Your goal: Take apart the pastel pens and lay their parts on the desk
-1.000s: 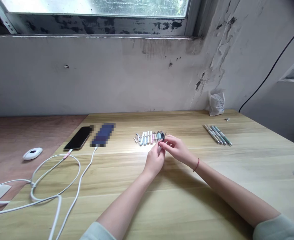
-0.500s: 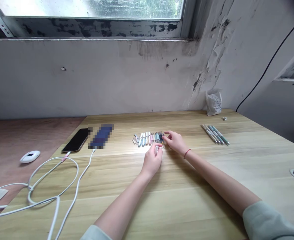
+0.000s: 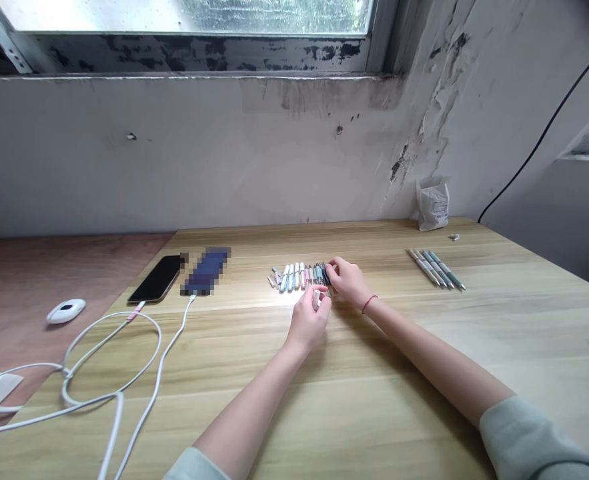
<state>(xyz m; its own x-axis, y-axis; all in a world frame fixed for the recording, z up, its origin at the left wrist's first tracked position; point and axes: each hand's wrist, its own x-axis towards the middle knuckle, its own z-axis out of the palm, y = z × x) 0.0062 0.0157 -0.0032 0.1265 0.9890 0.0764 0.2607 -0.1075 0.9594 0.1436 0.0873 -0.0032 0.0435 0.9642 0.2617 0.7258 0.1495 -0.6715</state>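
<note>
My left hand (image 3: 310, 319) is closed around a small white piece (image 3: 317, 299), just in front of a row of pen parts. White and pale blue pen barrels (image 3: 291, 277) make up the left of that row. Pink parts (image 3: 309, 275) and green parts (image 3: 317, 274) follow to the right. At the right end lie thin dark pieces (image 3: 325, 272), partly covered by my right hand (image 3: 348, 281). Its thumb and fingers are pinched at these dark pieces; what lies between the fingertips is too small to make out.
Several whole pens (image 3: 435, 269) lie side by side on the right. Behind them stands a white packet (image 3: 432, 205) near a small white scrap (image 3: 453, 237). Leftward lie a black phone (image 3: 155, 280), a blurred-out blue device (image 3: 207, 270), looped white cables (image 3: 159, 373) and a white oval gadget (image 3: 66, 311).
My right hand has shifted slightly left and its fingers have closed in at the dark pieces. My left hand still holds the white piece. The camera view has moved a little.
</note>
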